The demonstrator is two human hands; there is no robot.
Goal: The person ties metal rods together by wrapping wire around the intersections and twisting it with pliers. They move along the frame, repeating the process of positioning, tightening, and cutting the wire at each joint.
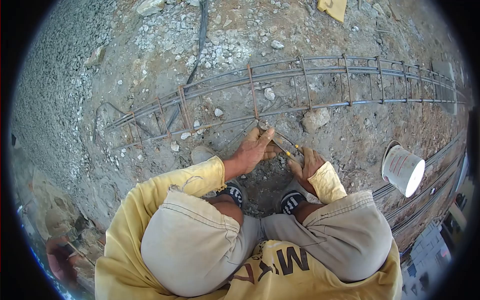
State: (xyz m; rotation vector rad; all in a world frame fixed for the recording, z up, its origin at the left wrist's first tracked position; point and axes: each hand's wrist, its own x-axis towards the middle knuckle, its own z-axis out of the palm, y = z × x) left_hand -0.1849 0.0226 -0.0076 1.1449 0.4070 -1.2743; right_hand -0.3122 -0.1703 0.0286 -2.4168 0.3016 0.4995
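Note:
A long rebar cage (327, 105) of bars and stirrups lies across the dirt in front of me. My right hand (309, 168) is closed around the handles of tying pincers (287, 153), which have yellow marks on them. The pincers' head points up and left, to the near bar where a rusty stirrup (252, 91) meets it. My left hand (252, 151) is beside that head, thumb and fingers pinched together just below the bar. What the left fingers hold is too small to make out.
A white bucket (404, 170) lies tipped at the right, near several loose bars (425, 192). A dark cable (202, 37) runs under the cage. Stones, one large rock (316, 119) and a gravel heap (52, 100) surround it. A yellow piece (333, 8) lies at the top.

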